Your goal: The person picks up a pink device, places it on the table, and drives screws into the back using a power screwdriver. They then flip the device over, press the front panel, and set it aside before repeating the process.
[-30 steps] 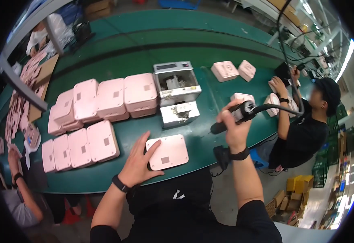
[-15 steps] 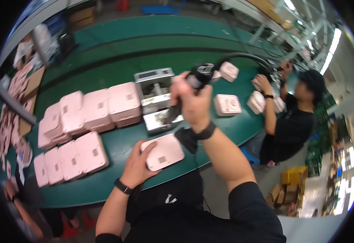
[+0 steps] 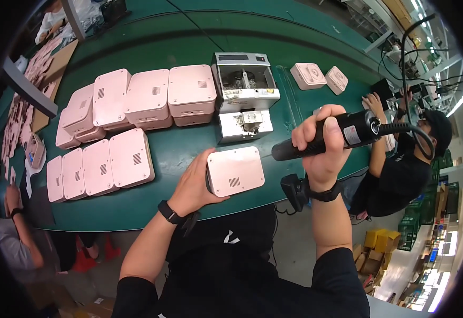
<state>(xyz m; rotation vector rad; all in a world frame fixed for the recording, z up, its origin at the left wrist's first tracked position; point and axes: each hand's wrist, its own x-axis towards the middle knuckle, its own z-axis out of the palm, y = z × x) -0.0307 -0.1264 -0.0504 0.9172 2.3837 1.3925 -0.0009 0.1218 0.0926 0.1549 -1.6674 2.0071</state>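
My left hand [image 3: 195,183] grips the left edge of a pink plastic box [image 3: 236,170] near the table's front edge. The box lies with its vented face up and shows screw holes at the corners. My right hand [image 3: 324,140] is wrapped round a black electric screwdriver [image 3: 316,142], held above the table to the right of the box. Its tip end points left, apart from the box, and a black cable runs from its other end. Beyond the box stands a silver screw feeder [image 3: 246,98] with an open top.
Stacked pink boxes [image 3: 145,95] stand at the back left, with a leaning row of several more [image 3: 131,156] before them. Two pink boxes [image 3: 308,76] lie at the far right. A co-worker [image 3: 409,169] sits at right; another person's arm [image 3: 22,225] shows at left.
My right hand has moved from over the screw feeder to the right and nearer, carrying the screwdriver, now turned sideways. The left hand keeps its hold on the box. The view has shifted.
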